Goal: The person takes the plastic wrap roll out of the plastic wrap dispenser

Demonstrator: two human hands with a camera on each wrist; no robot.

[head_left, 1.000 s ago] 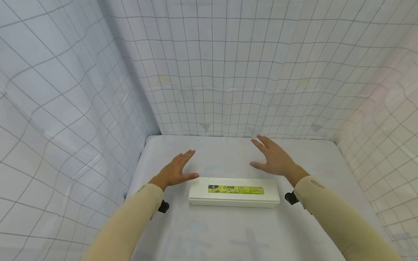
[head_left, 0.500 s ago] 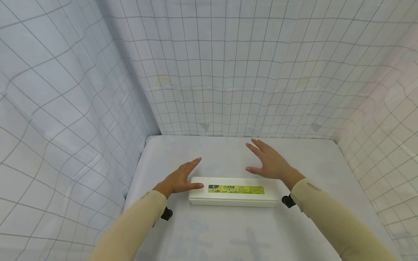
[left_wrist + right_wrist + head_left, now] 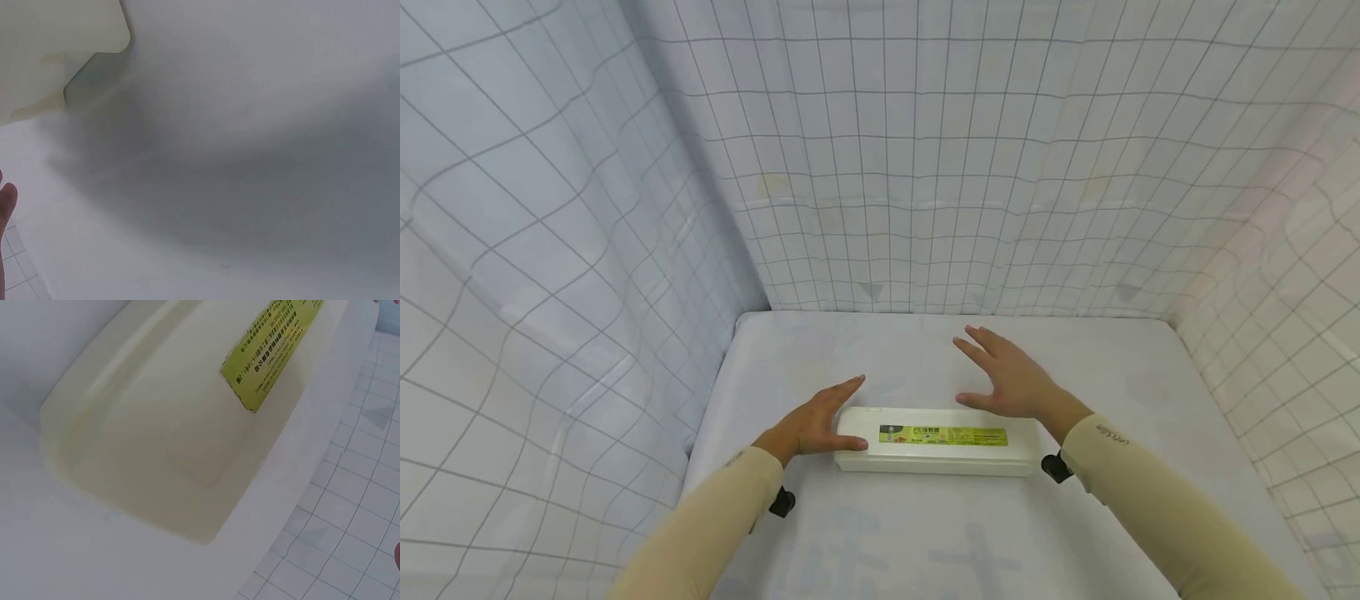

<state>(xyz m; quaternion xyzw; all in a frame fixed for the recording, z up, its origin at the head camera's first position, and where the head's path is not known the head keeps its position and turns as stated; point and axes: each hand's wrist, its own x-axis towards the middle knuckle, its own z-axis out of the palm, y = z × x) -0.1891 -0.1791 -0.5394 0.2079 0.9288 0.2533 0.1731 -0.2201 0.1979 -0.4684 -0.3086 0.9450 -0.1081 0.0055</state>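
Observation:
A long white cling film box point(image 3: 955, 461) lies sideways on the table, its lid down, with a yellow-green label point(image 3: 943, 436) on top. My left hand point(image 3: 811, 427) is at the box's left end, fingers extended and thumb over that end; whether it touches cannot be told. Above the right rear part of the box, my right hand point(image 3: 1017, 382) has its fingers spread and holds nothing. In the left wrist view, a box corner point(image 3: 75, 31) shows at the top left, with a fingertip point(image 3: 7, 199) at the left edge. The right wrist view shows the box's rounded end point(image 3: 156, 456).
A white cloth covers the table point(image 3: 895, 533). Grid-patterned white curtains stand close on the left point(image 3: 565, 250), at the back point(image 3: 917, 183) and on the right point(image 3: 1285, 333). The table's far edge meets the back curtain.
My left hand has moved right and nearer, onto the box's left end. My right hand has shifted left and slightly nearer, toward the box. The box has stayed in place.

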